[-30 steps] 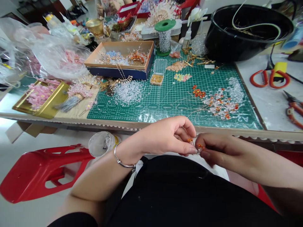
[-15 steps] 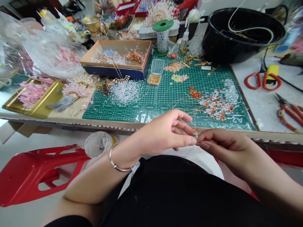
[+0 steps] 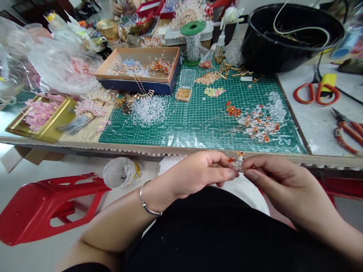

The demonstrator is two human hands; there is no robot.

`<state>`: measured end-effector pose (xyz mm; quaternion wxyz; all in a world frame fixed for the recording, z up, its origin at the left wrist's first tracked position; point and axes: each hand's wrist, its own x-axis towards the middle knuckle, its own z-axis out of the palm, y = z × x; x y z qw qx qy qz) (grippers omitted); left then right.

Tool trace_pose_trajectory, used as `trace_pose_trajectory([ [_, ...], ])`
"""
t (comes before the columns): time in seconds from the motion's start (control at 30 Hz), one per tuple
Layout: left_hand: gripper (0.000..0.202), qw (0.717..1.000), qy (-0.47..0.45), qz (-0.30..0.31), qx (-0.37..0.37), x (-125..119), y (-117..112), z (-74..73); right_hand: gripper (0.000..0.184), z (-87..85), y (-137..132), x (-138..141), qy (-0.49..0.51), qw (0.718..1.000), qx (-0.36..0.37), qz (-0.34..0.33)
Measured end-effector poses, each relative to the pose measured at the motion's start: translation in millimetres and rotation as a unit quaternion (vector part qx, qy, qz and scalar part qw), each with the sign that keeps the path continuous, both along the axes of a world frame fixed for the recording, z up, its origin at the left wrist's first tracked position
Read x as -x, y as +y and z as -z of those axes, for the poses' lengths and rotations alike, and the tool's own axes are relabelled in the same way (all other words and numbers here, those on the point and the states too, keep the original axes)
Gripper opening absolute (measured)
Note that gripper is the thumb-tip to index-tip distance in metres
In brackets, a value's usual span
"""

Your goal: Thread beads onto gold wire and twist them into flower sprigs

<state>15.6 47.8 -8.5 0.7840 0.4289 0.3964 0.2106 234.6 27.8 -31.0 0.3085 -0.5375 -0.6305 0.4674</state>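
Orange and clear beads make a tiny bead cluster (image 3: 237, 162), pinched between the left hand (image 3: 198, 174) and the right hand (image 3: 276, 180), just below the table edge. Farther off, more loose beads (image 3: 259, 121) lie on the green mat (image 3: 198, 113).

A single head-worn camera looks forward and down from close above the lap. The left hand (image 3: 195, 175) and right hand (image 3: 278, 181) sit low and central, and the desk (image 3: 317, 128) stretches away beyond them.
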Motion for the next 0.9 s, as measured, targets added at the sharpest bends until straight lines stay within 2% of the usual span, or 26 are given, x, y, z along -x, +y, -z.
trace_pose_trajectory([
  [0.17, 0.020, 0.999, 0.003, -0.021, -0.041, -4, -5, 2.7, 0.021, 1.1, 1, -4, 0.061, 0.992, 0.111, -0.011],
  [0.3, 0.018, 0.997, 0.025, -0.028, -0.061, -4, -8, 3.5, 0.027, -2.9, 4, -4, 0.115, 0.969, 0.219, -0.016],
  [0.5, 0.014, 0.997, -0.053, -0.064, -0.003, -8, -8, 3.3, 0.031, -7.7, 5, 0, 0.190, 0.928, 0.320, -0.016],
  [0.6, 0.016, 0.997, -0.049, -0.057, -0.007, -8, -9, 2.6, 0.037, -6.8, 4, 1, 0.214, 0.915, 0.342, -0.021],
  [0.73, 0.016, 0.999, -0.011, -0.043, -0.030, -5, -7, 1.2, 0.036, -4.8, 4, 1, 0.220, 0.914, 0.340, -0.029],
  [0.8, 0.018, 0.999, -0.029, -0.045, 0.002, -4, -5, 1.3, 0.034, -5.1, 4, 0, 0.214, 0.922, 0.322, -0.029],
  [0.9, 0.022, 0.998, -0.035, -0.019, 0.057, -3, -3, 1.9, 0.027, -9.1, 4, -1, 0.164, 0.949, 0.265, -0.049],
])
